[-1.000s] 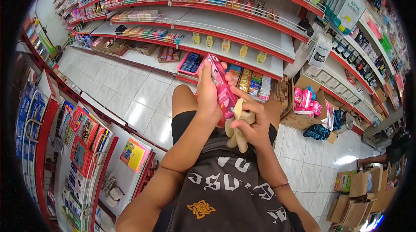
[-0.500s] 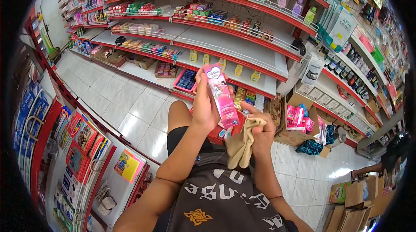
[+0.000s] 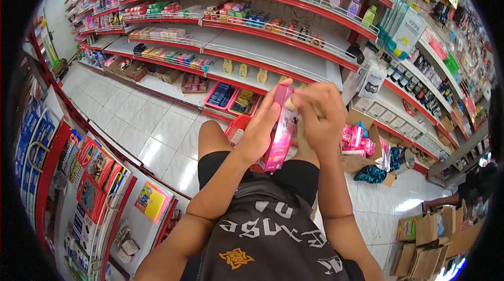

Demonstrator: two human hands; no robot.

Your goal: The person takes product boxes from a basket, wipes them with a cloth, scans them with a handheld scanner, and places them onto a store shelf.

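Observation:
My left hand (image 3: 261, 129) is wrapped round a pink box (image 3: 281, 139), held upright and tilted above my lap. My right hand (image 3: 323, 115) is closed on a beige cloth (image 3: 303, 142), which hangs down behind the fingers and is partly hidden. The cloth touches the upper part of the box. Behind the box, a red basket (image 3: 237, 133) stands between my knees, mostly covered by my hands.
Curved shelves (image 3: 283, 60) with bottles and small boxes stand ahead. A pink tray (image 3: 219, 96) sits at their foot. To the right is a carton with pink packs (image 3: 358, 142); cardboard boxes (image 3: 428, 233) and another person's arm (image 3: 443, 202) are farther right.
My right hand has risen with the cloth from below the box to its upper part. The box has turned, showing a narrow side. The view has shifted slightly.

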